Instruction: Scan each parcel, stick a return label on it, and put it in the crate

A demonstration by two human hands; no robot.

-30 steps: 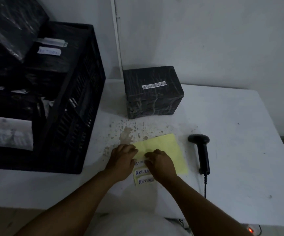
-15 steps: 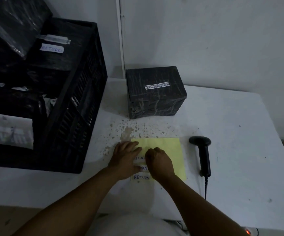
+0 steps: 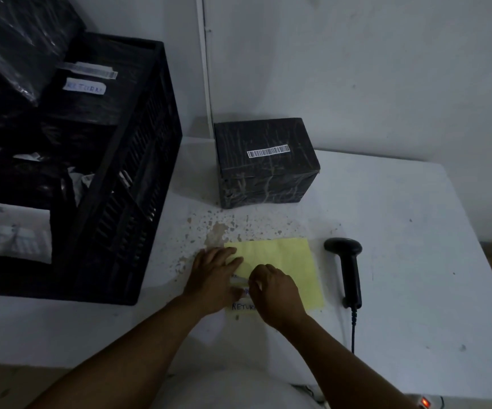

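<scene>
A black-wrapped parcel (image 3: 265, 163) with a white barcode strip on top stands at the back of the white table (image 3: 401, 261). In front of it lies a yellow label sheet (image 3: 286, 261) with white "RETURN" labels (image 3: 243, 307) along its left edge. My left hand (image 3: 216, 276) lies flat on the sheet's left edge, fingers straight. My right hand (image 3: 274, 293) has curled fingers that pinch a white label at the sheet's left side. The black crate (image 3: 132, 196) at the left holds several black parcels, one with a "RETURN" label.
A black handheld barcode scanner (image 3: 348, 270) lies right of the sheet, its cable running off the table's front edge. A stained, speckled patch marks the table between parcel and sheet. A wall stands close behind.
The sheet has turned square to the table. My right hand has shifted slightly and its fingers have lifted a label's edge. My left hand stays pressed on the sheet.
</scene>
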